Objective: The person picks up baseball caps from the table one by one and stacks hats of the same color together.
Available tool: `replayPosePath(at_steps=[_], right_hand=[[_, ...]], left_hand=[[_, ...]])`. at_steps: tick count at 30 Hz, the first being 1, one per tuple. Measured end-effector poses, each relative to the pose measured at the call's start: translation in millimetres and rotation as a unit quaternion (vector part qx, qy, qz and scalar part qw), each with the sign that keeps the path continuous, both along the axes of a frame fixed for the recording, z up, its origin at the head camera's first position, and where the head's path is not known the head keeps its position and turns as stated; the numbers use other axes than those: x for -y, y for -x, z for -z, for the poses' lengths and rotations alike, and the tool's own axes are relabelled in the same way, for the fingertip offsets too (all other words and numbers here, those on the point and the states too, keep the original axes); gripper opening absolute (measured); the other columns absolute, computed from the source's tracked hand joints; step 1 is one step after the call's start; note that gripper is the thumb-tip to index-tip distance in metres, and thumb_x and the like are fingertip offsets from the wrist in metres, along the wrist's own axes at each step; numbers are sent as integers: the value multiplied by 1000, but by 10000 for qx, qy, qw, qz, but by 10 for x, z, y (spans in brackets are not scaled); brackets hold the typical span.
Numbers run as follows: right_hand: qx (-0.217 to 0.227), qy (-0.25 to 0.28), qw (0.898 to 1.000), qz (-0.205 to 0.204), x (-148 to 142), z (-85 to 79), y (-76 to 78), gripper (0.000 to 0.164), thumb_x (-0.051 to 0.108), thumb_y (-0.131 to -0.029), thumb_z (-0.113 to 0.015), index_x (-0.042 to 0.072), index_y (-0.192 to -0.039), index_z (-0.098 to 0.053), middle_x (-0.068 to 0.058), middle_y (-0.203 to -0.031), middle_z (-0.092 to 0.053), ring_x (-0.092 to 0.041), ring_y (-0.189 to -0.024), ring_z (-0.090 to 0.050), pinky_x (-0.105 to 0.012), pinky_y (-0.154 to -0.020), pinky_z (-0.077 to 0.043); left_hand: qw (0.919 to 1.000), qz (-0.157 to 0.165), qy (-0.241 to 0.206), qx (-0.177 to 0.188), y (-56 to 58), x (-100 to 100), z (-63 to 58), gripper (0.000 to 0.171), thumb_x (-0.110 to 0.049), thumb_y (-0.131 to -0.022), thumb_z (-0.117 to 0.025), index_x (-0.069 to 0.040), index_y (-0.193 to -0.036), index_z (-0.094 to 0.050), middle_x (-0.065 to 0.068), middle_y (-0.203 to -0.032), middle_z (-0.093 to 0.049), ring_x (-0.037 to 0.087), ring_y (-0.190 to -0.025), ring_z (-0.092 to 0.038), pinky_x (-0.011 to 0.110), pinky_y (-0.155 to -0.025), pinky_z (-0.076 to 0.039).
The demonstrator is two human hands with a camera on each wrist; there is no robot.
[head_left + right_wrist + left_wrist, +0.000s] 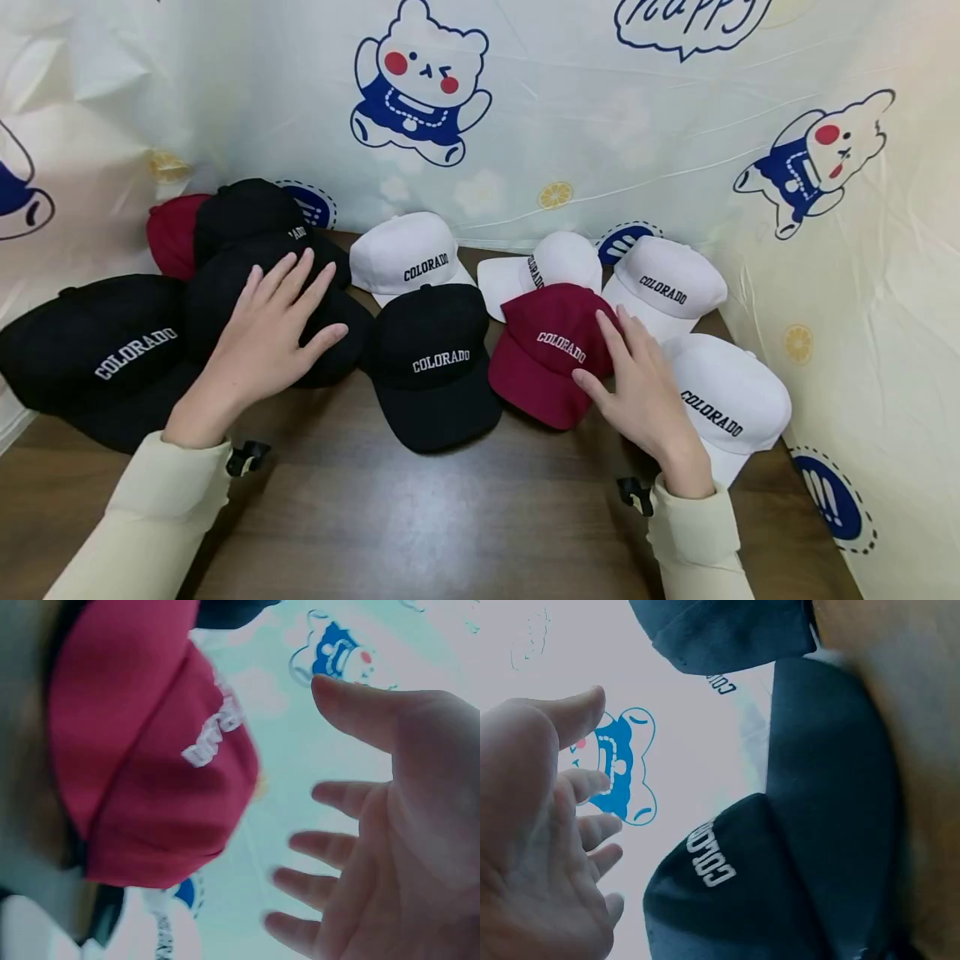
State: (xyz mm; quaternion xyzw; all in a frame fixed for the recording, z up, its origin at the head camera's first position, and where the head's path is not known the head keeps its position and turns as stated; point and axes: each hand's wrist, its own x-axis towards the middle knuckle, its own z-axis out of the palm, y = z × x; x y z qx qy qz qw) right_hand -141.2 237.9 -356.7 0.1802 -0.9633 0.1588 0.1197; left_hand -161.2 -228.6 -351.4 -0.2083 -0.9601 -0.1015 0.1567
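Observation:
Over a black cap (213, 287) on the left, my left hand (273, 333) is held with its fingers spread. In the left wrist view that hand (547, 825) holds nothing, and black caps with white lettering (727, 885) lie beside it. My right hand (645, 387) hovers by the right side of a maroon COLORADO cap (558, 354), fingers spread. The right wrist view has a gap between this hand (390, 817) and the maroon cap (172, 765). Between both hands sits a black COLORADO cap (431, 358), its brim toward me.
Several white caps (408, 250) stand along the back and right, one (731, 400) partly behind my right hand. At far left lie a large black cap (97, 350) and a maroon cap (172, 237) partly covered. A patterned cloth (562, 108) hangs behind the brown table (420, 517).

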Motion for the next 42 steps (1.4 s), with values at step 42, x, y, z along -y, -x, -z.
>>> replayPosePath(at_steps=[42], right_hand=[[2190,1218,9555,-1555,1282,129,1060,76,53,-91,-57,14,-149,-27,-2,-148,-31,-12,-132,-28,-35,-109,-27]], left_hand=[[8526,1437,-2177,4528,852,-265,145,49,-43,-94,-59,-20,-135,-45,6,-129,-49,24,-118,-43,46,-102,-33]])
